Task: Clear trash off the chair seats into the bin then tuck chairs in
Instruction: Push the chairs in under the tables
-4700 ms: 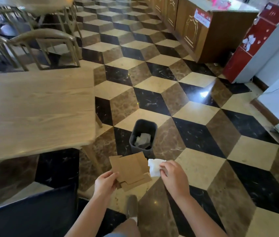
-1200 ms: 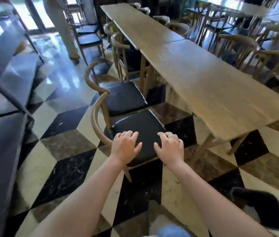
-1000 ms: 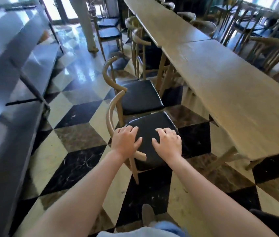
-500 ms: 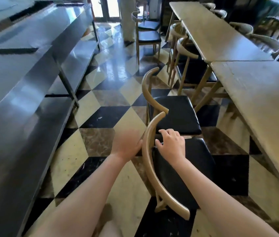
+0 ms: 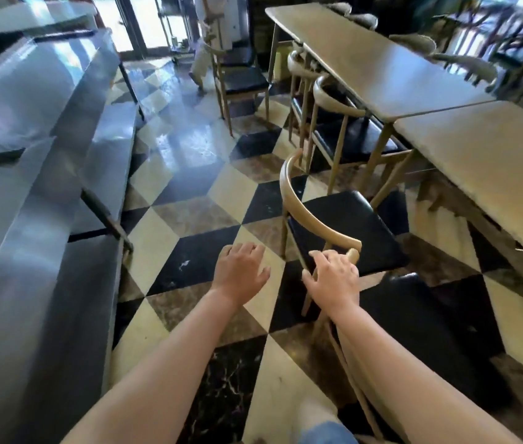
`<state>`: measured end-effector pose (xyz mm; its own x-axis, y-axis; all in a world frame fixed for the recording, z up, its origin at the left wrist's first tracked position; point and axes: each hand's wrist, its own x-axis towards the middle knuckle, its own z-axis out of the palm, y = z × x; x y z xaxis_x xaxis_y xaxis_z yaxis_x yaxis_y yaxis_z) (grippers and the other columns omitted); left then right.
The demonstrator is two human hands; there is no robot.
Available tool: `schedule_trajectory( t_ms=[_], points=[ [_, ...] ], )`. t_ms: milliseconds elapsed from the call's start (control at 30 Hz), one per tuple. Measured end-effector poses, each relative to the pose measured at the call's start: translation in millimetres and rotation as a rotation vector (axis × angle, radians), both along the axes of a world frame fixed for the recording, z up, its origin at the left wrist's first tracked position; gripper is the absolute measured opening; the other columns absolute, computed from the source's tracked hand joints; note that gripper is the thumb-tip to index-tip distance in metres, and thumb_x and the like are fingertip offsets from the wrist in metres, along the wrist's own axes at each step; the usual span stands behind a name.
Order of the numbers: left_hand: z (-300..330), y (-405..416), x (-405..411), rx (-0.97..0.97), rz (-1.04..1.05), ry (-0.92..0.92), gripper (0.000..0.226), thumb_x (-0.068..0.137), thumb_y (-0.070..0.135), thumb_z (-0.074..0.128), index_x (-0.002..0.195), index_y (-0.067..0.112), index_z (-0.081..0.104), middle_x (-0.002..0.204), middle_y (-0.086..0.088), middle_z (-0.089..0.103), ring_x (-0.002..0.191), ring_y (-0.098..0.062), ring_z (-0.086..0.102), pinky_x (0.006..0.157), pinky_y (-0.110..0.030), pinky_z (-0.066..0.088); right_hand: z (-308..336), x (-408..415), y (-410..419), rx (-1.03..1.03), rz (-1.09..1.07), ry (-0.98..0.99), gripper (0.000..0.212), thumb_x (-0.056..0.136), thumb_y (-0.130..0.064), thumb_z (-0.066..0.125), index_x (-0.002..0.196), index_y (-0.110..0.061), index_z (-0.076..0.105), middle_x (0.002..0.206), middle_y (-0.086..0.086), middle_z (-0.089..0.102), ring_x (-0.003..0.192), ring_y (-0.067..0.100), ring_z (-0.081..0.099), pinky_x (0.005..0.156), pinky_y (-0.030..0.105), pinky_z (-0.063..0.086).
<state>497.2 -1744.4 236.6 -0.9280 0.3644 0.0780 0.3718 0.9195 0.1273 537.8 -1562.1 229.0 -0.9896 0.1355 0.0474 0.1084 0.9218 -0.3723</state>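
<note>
Nearby, two hands reach out: the left hand [image 5: 240,273] hovers spread and empty, the right hand [image 5: 334,281] rests splayed on one chair's backrest [image 5: 305,209]; two tables [image 5: 484,149] abut.

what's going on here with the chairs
A person is tidying chairs along a row of wooden tables. The right hand rests on the curved backrest end of the nearest chair, while the left hand hovers open over the tiled floor, holding nothing. The next chair stands out from the table, not tucked in, and its black seat looks clear of trash. No bin is in view.
</note>
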Motion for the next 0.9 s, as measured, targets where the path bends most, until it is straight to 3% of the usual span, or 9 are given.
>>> schedule_trajectory(
  t_ms=[67, 200, 433, 567, 900],
  points=[
    [-5.6, -1.3, -24.7, 0.007, -0.039, -0.016, 0.044, 0.089, 0.041, 0.049, 0.125, 0.015, 0.052, 0.123, -0.006, 0.061, 0.114, -0.024, 0.055, 0.1, -0.038, 0.039, -5.6, -21.7, -4.6, 0.033, -0.031, 0.014, 0.044, 0.086, -0.041, 0.057, 0.125, -0.021, 0.054, 0.116, 0.003, 0.062, 0.11, 0.023, 0.056, 0.099, 0.052, 0.041],
    [-20.6, 1.0, -85.9, -0.027, -0.135, -0.016, 0.047, 0.089, 0.044, 0.046, 0.127, 0.018, 0.049, 0.125, -0.003, 0.06, 0.115, -0.022, 0.054, 0.101, -0.039, 0.039, -15.1, -75.5, -7.3, 0.015, -0.101, -0.005, 0.044, 0.089, -0.038, 0.055, 0.13, -0.022, 0.049, 0.124, 0.001, 0.056, 0.117, 0.02, 0.05, 0.099, 0.039, 0.038],
    [-5.7, 13.7, -233.0, -0.041, -0.322, 0.013, 0.04, 0.09, 0.04, 0.049, 0.122, 0.015, 0.055, 0.124, -0.005, 0.062, 0.116, -0.023, 0.056, 0.104, -0.041, 0.039, -32.8, -200.0, -6.4, -0.035, -0.198, 0.008, 0.039, 0.089, -0.037, 0.054, 0.124, -0.021, 0.052, 0.117, 0.001, 0.057, 0.109, 0.019, 0.051, 0.097, 0.038, 0.04],
    [0.3, 31.5, -310.2, -0.084, -0.426, 0.038, 0.04, 0.089, 0.041, 0.048, 0.12, 0.017, 0.056, 0.118, -0.004, 0.064, 0.109, -0.021, 0.059, 0.1, -0.038, 0.042, -29.0, -260.6, 7.8, -0.004, -0.247, -0.015, 0.046, 0.09, -0.039, 0.051, 0.131, -0.021, 0.047, 0.125, 0.002, 0.054, 0.115, 0.02, 0.048, 0.099, 0.037, 0.037],
    [-51.7, 96.3, -421.0, -0.274, -0.774, -0.12, 0.056, 0.084, 0.05, 0.053, 0.133, 0.024, 0.043, 0.136, 0.0, 0.051, 0.128, -0.021, 0.045, 0.11, -0.043, 0.033, -75.6, -310.7, 20.1, -0.065, -0.595, -0.182, 0.049, 0.089, -0.044, 0.051, 0.133, -0.024, 0.046, 0.129, 0.001, 0.052, 0.117, 0.018, 0.047, 0.098, 0.035, 0.039]
  ],
)
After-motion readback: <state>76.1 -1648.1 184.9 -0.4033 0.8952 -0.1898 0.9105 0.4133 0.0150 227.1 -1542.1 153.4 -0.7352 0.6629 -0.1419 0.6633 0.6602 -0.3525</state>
